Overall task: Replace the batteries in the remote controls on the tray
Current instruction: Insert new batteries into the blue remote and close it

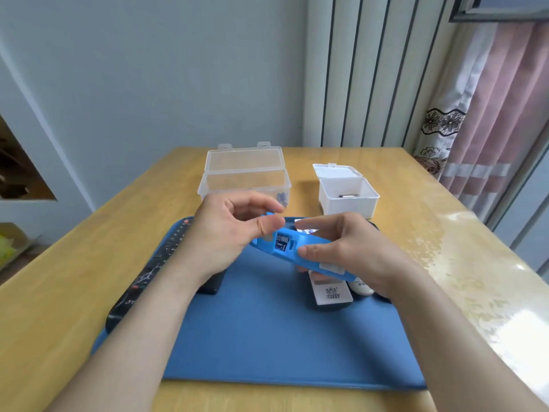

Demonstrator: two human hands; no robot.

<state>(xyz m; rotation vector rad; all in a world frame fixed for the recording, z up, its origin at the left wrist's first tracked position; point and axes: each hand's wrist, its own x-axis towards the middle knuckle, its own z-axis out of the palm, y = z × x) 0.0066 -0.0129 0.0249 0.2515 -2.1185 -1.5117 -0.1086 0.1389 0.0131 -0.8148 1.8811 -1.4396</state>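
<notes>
Fingers (315, 251) of R hand (356, 248) grip blue remote (294, 258).

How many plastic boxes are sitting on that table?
2. The clear box stands beyond the blue tray, lid open; the smaller white box stands right of it, also open. None seems hidden.

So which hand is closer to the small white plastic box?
Right. The right hand sits just in front of the small white plastic box; the left hand is off to its left, before the clear plastic box.
</notes>
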